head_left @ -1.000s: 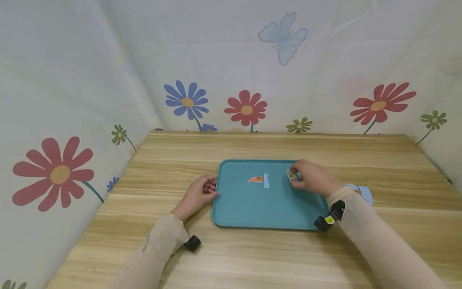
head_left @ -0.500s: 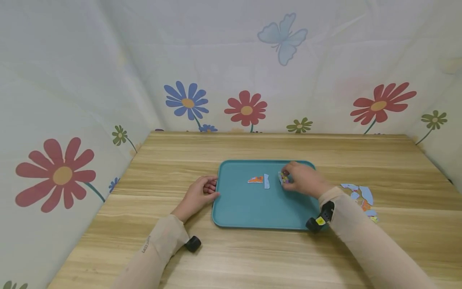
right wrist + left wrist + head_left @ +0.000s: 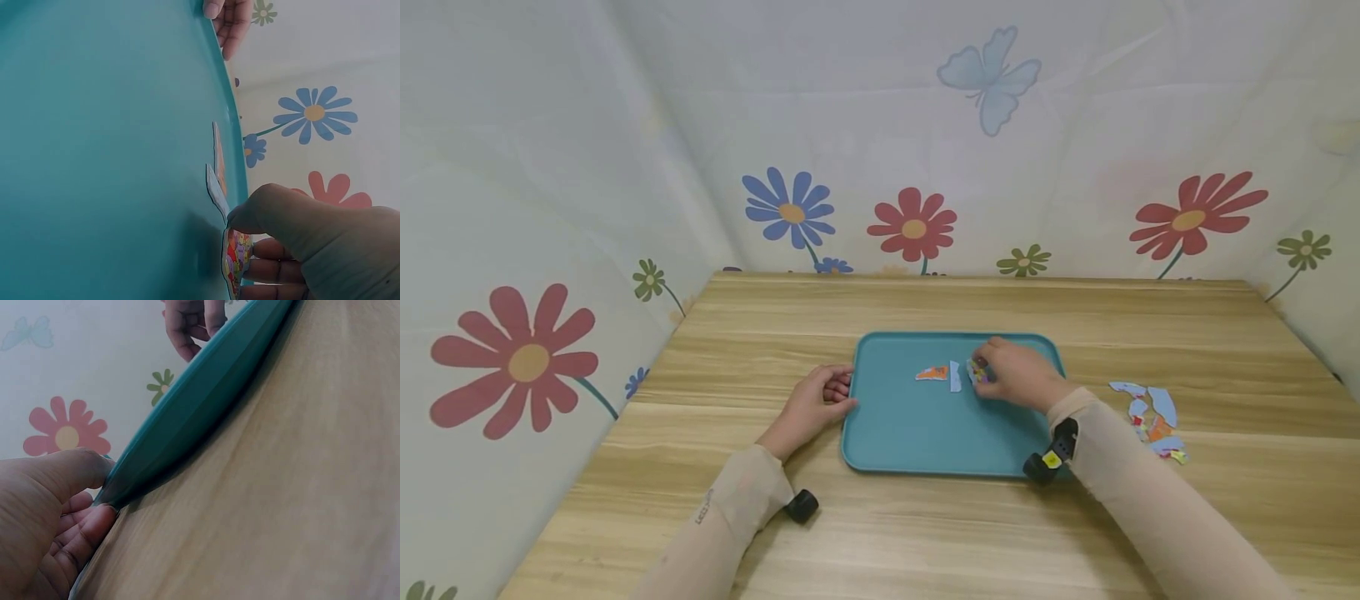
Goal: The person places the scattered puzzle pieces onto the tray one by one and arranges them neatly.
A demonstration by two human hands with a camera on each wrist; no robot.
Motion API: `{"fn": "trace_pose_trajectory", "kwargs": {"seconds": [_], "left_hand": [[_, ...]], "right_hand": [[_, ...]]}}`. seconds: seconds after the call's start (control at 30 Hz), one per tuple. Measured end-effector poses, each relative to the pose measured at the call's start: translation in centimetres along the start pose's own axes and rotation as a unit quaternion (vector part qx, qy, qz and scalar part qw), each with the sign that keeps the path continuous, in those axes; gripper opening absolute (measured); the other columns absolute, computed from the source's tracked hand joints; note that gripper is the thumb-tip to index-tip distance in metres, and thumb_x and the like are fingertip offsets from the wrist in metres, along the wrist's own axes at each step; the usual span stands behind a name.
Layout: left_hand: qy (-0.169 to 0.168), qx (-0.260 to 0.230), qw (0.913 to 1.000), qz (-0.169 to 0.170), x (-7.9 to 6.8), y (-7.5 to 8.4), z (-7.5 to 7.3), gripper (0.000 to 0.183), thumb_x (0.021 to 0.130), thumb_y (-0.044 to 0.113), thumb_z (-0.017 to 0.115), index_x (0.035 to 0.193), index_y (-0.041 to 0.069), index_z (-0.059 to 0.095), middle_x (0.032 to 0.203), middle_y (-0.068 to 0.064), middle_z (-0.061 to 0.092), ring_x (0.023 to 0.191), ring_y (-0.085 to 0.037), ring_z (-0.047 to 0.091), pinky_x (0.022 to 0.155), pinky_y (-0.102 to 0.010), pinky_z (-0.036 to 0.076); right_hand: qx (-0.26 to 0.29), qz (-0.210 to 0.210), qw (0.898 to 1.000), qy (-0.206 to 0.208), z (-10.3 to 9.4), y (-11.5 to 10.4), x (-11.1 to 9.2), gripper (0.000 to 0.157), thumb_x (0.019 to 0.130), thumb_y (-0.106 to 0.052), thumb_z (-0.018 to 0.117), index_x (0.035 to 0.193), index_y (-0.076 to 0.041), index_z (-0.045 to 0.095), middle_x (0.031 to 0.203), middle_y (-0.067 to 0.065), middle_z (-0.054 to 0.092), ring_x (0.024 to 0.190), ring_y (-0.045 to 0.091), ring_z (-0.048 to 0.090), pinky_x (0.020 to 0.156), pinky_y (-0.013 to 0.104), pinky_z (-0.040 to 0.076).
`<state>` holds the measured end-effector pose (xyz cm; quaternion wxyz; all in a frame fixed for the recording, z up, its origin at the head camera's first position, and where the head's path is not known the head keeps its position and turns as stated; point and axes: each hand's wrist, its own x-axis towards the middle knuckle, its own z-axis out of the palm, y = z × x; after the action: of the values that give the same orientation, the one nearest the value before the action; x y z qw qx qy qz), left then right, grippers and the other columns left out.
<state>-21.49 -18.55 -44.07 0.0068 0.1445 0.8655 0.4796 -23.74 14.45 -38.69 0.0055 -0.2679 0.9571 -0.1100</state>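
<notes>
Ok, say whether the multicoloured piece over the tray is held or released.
Held: the right hand pinches the multicoloured piece between thumb and fingers.

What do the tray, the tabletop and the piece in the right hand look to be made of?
Tray: probably moulded plastic, smooth and fairly matte, judging by its uniform teal and rounded raised rim.
Tabletop: wood or wood-look laminate, with streaked grain and a soft sheen; I can't tell which.
Piece in the right hand: likely card, thin-edged with a multicoloured print; finish unclear.

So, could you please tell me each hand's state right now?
Left hand: holds the tray by its rim.
Right hand: pinches a multicoloured picture piece.
</notes>
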Motion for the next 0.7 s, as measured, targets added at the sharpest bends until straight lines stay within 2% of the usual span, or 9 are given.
{"fn": "trace_pose_trajectory", "kwargs": {"seconds": [0.17, 0.43, 0.7], "left_hand": [[-0.001, -0.002, 1.0000, 0.002, 0.1, -0.3, 0.0, 0.049, 0.084, 0.002, 0.071, 0.129, -0.006, 0.053, 0.112, -0.020, 0.058, 0.092, -0.022, 0.061, 0.080, -0.024, 0.056], [0.003, 0.005, 1.0000, -0.005, 0.0, 0.2, 0.2, 0.050, 0.084, 0.001, 0.071, 0.130, -0.007, 0.052, 0.113, -0.020, 0.058, 0.093, -0.023, 0.061, 0.080, -0.025, 0.056], [-0.006, 0.004, 0.9999, -0.009, -0.6, 1.8, 0.1, 0.051, 0.084, -0.005, 0.068, 0.130, -0.014, 0.048, 0.113, -0.028, 0.056, 0.096, -0.034, 0.061, 0.084, -0.039, 0.056]], "right_hand": [[-0.006, 0.000, 1.000, -0.004, 0.3, -0.3, 0.3, 0.037, 0.082, -0.024, 0.070, 0.110, -0.001, 0.064, 0.101, 0.009, 0.062, 0.078, 0.016, 0.054, 0.074, 0.037, 0.054], [-0.015, -0.003, 1.000, -0.005, 0.8, -0.3, 0.6, 0.037, 0.081, -0.025, 0.071, 0.110, -0.002, 0.064, 0.098, 0.007, 0.061, 0.077, 0.015, 0.054, 0.071, 0.036, 0.053], [-0.020, -0.006, 1.000, -0.005, 1.0, -0.2, 0.4, 0.038, 0.082, -0.026, 0.070, 0.111, -0.002, 0.066, 0.101, 0.008, 0.061, 0.077, 0.014, 0.054, 0.071, 0.036, 0.054]]}}
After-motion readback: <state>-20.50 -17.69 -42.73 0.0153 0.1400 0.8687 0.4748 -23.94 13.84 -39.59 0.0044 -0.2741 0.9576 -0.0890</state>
